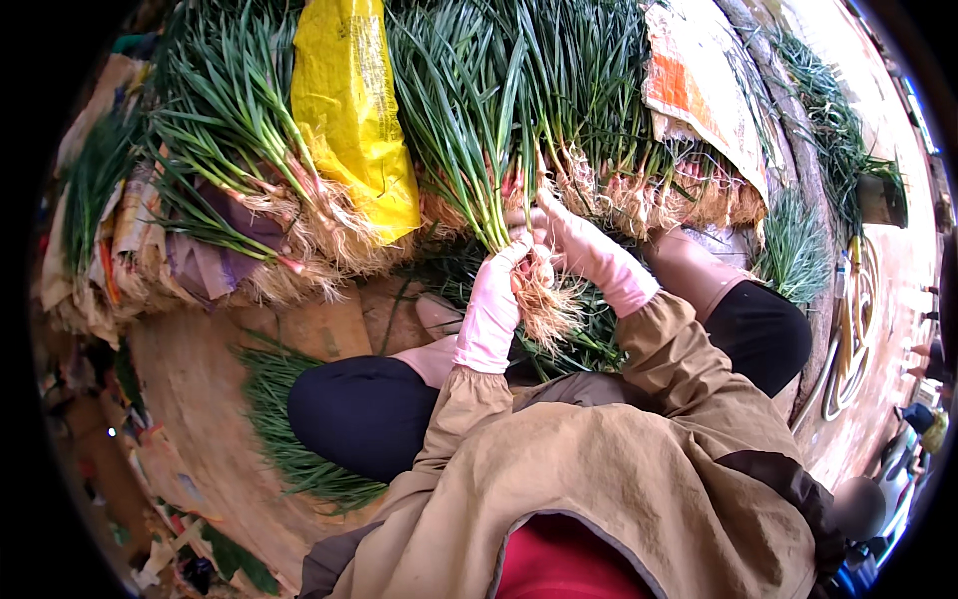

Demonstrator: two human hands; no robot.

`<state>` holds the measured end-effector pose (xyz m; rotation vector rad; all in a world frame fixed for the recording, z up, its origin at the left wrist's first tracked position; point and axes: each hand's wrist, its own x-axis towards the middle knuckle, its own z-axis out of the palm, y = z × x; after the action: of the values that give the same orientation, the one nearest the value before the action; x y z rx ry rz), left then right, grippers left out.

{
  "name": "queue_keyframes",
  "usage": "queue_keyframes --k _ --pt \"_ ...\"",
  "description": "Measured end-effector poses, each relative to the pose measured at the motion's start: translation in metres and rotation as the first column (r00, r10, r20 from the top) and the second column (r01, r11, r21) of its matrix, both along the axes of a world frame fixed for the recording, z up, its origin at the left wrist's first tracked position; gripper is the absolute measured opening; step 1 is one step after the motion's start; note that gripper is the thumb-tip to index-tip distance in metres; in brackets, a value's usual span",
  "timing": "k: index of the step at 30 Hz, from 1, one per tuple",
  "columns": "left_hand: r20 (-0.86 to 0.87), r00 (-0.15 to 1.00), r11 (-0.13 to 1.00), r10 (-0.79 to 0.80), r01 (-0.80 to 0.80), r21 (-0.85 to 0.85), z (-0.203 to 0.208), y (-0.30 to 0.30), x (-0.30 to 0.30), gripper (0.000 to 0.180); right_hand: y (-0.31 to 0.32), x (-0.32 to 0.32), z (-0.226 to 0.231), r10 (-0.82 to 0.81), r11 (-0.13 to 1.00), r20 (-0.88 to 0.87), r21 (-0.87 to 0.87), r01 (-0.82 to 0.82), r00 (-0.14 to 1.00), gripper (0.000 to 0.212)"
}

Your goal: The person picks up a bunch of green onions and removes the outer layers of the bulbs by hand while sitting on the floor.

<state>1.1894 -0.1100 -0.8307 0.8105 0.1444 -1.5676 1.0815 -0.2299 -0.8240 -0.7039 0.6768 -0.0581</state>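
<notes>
Work looked partway thru, judging by the layout. One rooted green bunch (483, 195) was up in front of the person, mid-handling, leaves pointing away twd the pile, pale roots (551, 309) dangling on the near side. L hand's (502, 280) fingers were wrapped round the stems just above the roots; R hand (584, 243) was against the same bunch from the other side, but its fingers were partly hidden, so can't tell if they gripped or only touched. Prob done, or at least in order: the long row of plants (589, 90) behind, roots twd the person, w/ a yellow sack (349, 120) and a white-and-orange sack (689, 85) lying over parts; finished stock or supply, couldn't say for sure. The L heap (225, 110) lay looser, a few stems splayed, so maybe needed tidying. Prob left: this bunch, not yet set down, + loose greens (267, 399) by the L knee (349, 419) and more greens (584, 351) between the legs, tho those might've been discards. Qty remaining: unclear.
</notes>
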Motion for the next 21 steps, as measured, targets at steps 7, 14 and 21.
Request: queue_keyframes --k 7,14,21 --pt "-0.026 1.000 0.999 0.011 -0.013 -0.048 -0.009 0.004 0.011 0.025 0.008 0.032 -0.033 -0.314 0.839 -0.051 -0.481 0.252 0.948 0.028" --pt "0.249 0.965 0.997 -0.078 0.075 0.021 0.022 -0.010 -0.003 0.026 -0.023 -0.034 -0.057 0.138 -0.084 -0.658 -0.753 -0.653 0.740 0.035" --pt "0.375 0.919 0.991 -0.125 0.099 0.088 0.006 -0.015 -0.012 0.030 -0.038 -0.027 0.047 -0.344 0.667 -0.147 -0.734 0.131 0.928 0.032"
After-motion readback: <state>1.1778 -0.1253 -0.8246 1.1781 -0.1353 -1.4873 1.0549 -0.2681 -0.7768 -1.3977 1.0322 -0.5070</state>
